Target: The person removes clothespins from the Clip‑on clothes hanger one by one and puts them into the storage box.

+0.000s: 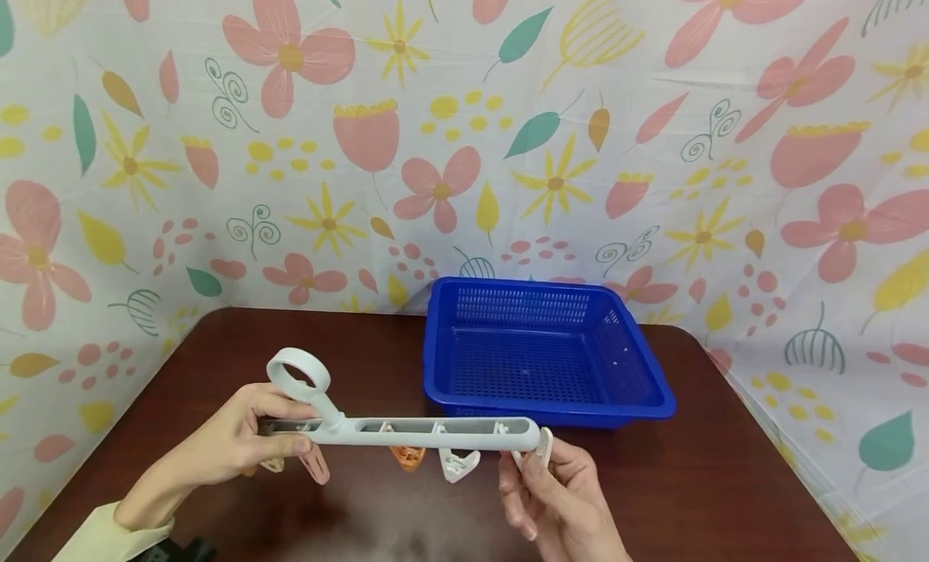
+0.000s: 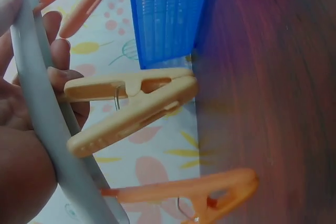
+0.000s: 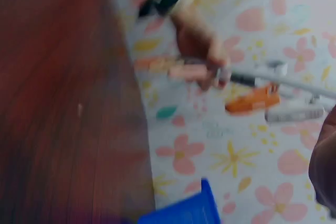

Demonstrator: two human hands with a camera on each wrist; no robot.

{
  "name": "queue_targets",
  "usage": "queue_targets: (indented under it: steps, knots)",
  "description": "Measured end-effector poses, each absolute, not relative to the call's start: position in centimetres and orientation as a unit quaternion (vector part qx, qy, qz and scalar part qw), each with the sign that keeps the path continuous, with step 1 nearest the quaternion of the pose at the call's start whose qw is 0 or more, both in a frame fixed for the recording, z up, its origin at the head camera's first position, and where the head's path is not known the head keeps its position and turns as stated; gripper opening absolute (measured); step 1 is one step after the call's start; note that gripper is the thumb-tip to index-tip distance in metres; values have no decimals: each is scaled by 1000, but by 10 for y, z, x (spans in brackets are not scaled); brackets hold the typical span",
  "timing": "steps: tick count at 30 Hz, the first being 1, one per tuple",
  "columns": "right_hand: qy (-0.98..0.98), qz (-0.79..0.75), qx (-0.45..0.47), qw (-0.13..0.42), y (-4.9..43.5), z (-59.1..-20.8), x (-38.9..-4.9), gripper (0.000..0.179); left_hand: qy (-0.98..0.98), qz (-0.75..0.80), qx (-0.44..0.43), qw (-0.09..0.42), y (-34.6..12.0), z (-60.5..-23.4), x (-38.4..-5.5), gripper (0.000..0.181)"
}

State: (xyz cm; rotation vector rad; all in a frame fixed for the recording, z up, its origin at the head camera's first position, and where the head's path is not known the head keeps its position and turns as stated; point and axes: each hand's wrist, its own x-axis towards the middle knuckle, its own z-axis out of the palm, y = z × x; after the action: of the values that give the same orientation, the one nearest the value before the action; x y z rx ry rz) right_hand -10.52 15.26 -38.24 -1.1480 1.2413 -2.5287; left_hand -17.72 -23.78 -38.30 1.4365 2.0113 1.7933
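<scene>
Clip hanger (image 1: 421, 441), pale grey, held roughly level between the two hands, above dark table (image 1: 726, 465). Left hand (image 1: 239, 429) grips the bar beside its ring (image 1: 324, 378). Right hand (image 1: 562, 489), well apart from the left, pinches a pale clip (image 1: 546, 445) at the bar's end. Between hands: pink clip (image 1: 315, 464) just beside left thumb, orange clip (image 1: 409, 458), white clip (image 1: 457, 467) nearer the right. Tan clip (image 2: 147, 109) by left fingers. Blue basket (image 1: 526, 410) beyond right hand.

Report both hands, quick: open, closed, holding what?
Left hand: closed, holding the pale grey hanger.
Right hand: closed, apparently pinching the whitish clothespin at the hanger's end.
</scene>
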Motion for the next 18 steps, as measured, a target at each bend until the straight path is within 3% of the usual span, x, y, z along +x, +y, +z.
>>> queue_targets:
  steps: [3, 5, 13, 18]
  knots:
    - [544, -745, -381, -68, 156, -378, -108, 27, 623, 612, 478, 94, -242, -382, -177, 46]
    - [621, -687, -362, -107, 162, -371, -109, 26, 628, 609, 476, 88, -242, -380, -176, 47]
    - [737, -579, -338, -85, 178, -351, -115, 29, 677, 585, 442, 71, -243, -369, -173, 46]
    - [692, -609, -387, -9, 187, -352, -126, 28, 695, 584, 412, 80, -246, -366, -172, 42]
